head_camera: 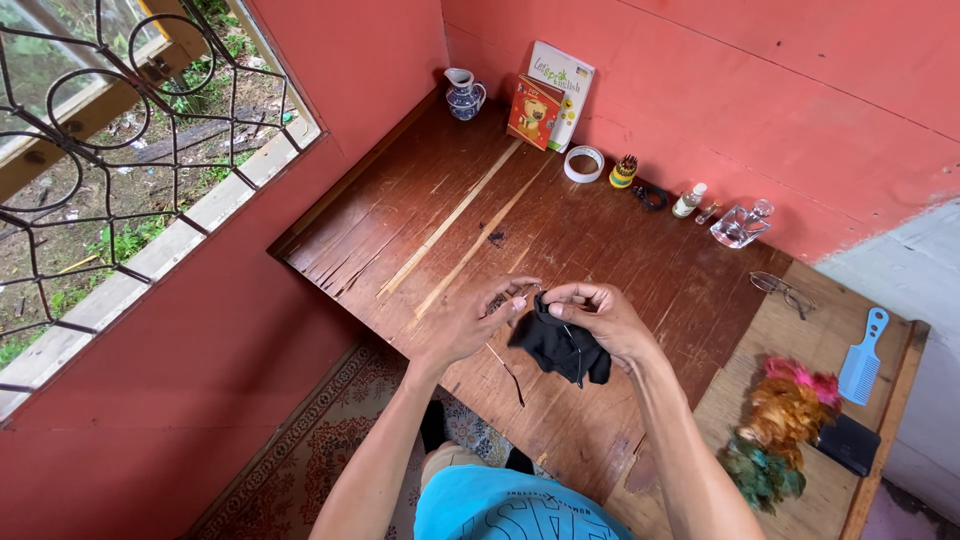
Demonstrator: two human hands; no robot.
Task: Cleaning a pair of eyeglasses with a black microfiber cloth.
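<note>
both hands up over the middle of the desk (620, 270), working a small black cloth piece (558, 347) that hangs in the air just above the wood, not resting on it. right hand (600, 318) is closed on the top edge of the cloth, fingers curled over it, bulk of the fabric drooping below the palm. left hand (470, 322) is pinched shut at thumb and forefinger right beside the cloth's upper corner; something thin sits in that pinch, maybe a needle or a thread end, too small for me to call. a pale thin line runs down across the cloth, could be thread, not sure. my read: this is a fine hand-stitching or threading step, mid-way, with the two hands nearly touching at the cloth's top edge. next move by my judgement needs the right hand to keep the fabric edge taut and steady while the left does a short precise pull or push at the pinch point; slack cloth or a lost pinch is the risk. along the back wall, well apart from the hands: blue-white jug (463, 94), two books (549, 97) leaning, tape roll (583, 163), small bottles (688, 200). off to the right: glasses (783, 292), blue comb (862, 356), bundle of coloured feathers (780, 425), dark flat case (848, 442). none of those are in play.
</note>
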